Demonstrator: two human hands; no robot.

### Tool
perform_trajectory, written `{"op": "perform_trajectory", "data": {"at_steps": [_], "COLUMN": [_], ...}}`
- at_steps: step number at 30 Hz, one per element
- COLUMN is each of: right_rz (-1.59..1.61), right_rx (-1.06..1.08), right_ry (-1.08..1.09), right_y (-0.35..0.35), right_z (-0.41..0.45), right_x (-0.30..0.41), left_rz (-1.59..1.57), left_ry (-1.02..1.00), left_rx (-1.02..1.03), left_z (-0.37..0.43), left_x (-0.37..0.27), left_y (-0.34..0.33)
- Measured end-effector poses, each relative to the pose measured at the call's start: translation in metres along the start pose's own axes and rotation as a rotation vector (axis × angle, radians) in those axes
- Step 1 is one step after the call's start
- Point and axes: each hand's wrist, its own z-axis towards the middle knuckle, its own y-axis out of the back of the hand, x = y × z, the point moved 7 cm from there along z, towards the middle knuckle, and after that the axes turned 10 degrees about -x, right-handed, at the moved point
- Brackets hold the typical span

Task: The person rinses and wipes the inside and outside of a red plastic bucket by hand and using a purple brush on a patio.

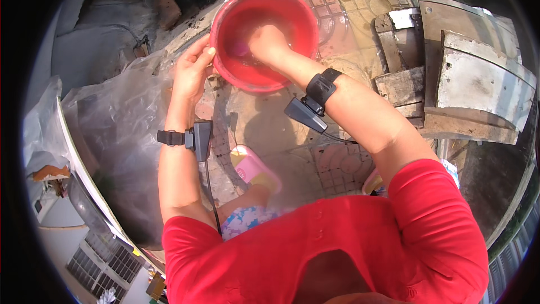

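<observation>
A round red plastic basin [263,80] with water in it is before me in the head view, tilted or level I cannot tell. My left hand [192,67] grips its rim on the left side, thumb on top. Inside the basin is my right hand [270,44], its fingers bent downward and largely hidden. Beside those fingers, in the water, shows something purple [239,47]; whether the hand holds it cannot be seen. Both forearms wear black straps with small dark devices and cables.
Patterned paving tiles [337,21] lie under and behind the basin. Stacked weathered boards and curved panels [481,76] stand at the right. Crumpled clear plastic sheeting [122,109] spreads at the left. A brick [168,8] lies at the back left. My pink and yellow slipper [253,166] is below.
</observation>
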Motion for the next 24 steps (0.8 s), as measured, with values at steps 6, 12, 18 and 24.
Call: {"op": "perform_trajectory", "data": {"at_steps": [6,12,18,24], "right_rz": [0.479,-0.196,-0.485,-0.626], "right_rx": [-0.011,-0.004,0.124,0.265], "right_ry": [-0.264,0.361,0.535,0.549], "right_y": [-0.011,-0.004,-0.01,-0.003], "right_z": [0.0,-0.017,-0.018,-0.026], "right_x": [-0.017,0.022,0.02,0.023], "left_rz": [-0.004,0.003,0.004,0.031], "left_ry": [-0.015,-0.008,-0.011,-0.014], "left_rx": [-0.022,-0.001,-0.021,0.014], "left_z": [0.001,0.0,0.0,-0.001], "left_x": [0.002,0.004,0.003,0.004], "left_y": [0.005,0.005,0.002,0.004]}}
